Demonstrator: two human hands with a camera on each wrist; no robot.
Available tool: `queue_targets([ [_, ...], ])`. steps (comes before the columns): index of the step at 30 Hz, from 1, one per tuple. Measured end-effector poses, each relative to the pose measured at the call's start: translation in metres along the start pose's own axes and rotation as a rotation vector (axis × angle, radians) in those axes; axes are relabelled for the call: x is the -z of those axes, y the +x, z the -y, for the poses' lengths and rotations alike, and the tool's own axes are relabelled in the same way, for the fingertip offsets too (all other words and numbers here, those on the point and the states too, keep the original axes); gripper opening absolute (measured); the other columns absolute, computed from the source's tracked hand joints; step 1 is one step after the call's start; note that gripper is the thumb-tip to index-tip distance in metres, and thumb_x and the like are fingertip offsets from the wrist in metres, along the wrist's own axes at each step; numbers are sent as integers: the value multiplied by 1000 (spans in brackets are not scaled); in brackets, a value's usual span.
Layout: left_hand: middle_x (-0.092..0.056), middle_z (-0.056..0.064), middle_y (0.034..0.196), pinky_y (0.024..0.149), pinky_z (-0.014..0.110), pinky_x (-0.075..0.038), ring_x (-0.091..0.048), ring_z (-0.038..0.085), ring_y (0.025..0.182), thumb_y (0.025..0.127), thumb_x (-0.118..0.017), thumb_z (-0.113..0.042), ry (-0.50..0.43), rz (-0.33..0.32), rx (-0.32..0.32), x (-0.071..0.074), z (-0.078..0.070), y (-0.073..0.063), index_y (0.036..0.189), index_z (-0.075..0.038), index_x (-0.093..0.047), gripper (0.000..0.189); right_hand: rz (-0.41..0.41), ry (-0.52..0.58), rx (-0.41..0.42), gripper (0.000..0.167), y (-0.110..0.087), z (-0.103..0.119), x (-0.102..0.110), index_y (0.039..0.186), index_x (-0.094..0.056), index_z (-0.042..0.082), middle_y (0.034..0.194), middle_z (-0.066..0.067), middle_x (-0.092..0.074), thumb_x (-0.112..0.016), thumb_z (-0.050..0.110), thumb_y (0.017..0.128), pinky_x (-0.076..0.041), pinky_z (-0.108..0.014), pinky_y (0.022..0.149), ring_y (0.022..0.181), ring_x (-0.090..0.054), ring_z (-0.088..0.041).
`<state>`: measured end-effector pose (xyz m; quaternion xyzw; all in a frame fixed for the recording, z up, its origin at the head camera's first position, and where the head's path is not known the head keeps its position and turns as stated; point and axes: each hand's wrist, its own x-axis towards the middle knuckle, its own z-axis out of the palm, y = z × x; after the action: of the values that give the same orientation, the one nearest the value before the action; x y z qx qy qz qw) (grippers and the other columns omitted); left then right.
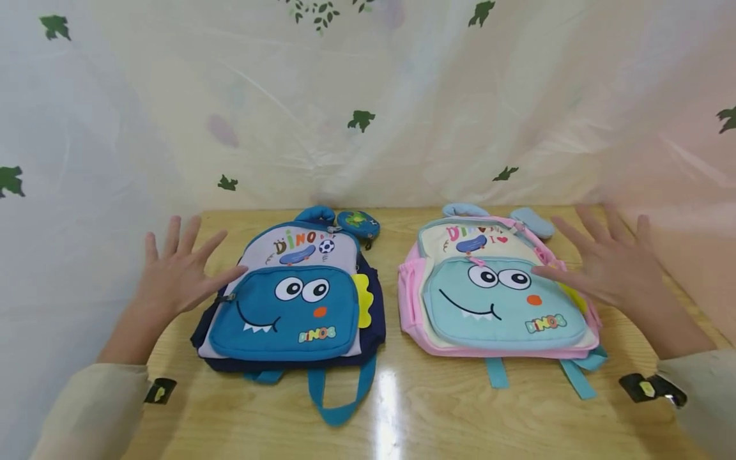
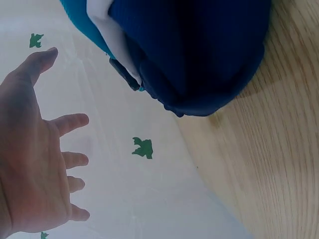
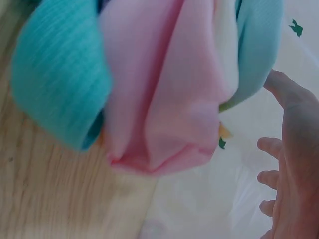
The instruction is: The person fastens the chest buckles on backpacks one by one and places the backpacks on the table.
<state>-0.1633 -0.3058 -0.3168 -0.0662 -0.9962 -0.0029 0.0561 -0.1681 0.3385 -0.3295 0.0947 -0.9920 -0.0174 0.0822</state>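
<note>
Two small dinosaur-face backpacks lie face up side by side on a wooden table [image 1: 391, 441]. On the left is the blue backpack [image 1: 253, 326], with a navy side [image 2: 199, 59] seen in the left wrist view. To its right lies the pink and mint backpack [image 1: 506, 313], whose pink side [image 3: 164, 99] fills much of the right wrist view. My left hand [image 1: 175, 271] is spread beside the blue backpack, holding nothing. Likewise spread, my right hand [image 1: 618, 271] hovers by the pink backpack's right side, its thumb overlapping the bag in the head view.
A small round blue pouch [image 1: 359, 223] sits at the blue backpack's top, and a light blue pouch [image 1: 532, 222] at the other's. Teal straps [image 1: 339, 415] stick out toward the front edge. Pale sheeting with green leaf shapes [image 1: 361, 119] walls the back and sides.
</note>
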Motion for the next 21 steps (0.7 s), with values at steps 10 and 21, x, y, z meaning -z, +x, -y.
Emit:
queue_targets([
  [10,-17,34,165,117,76,-5,-3,55,153,95,-47,-72,-36,-11,-52,0,-12,8,158,-8,-38,90,62,21,97,101,17,35,15,163,-33,15,168,-25,-19,-61,75,87,-18,-76,112,151,-15,-53],
  [21,-23,34,162,117,75,-12,-11,56,151,94,-67,-50,-9,-41,-117,1,-21,8,156,-5,-40,81,121,269,181,83,23,68,35,160,-40,16,162,-23,-36,-76,49,92,-38,-75,103,145,-34,-51],
])
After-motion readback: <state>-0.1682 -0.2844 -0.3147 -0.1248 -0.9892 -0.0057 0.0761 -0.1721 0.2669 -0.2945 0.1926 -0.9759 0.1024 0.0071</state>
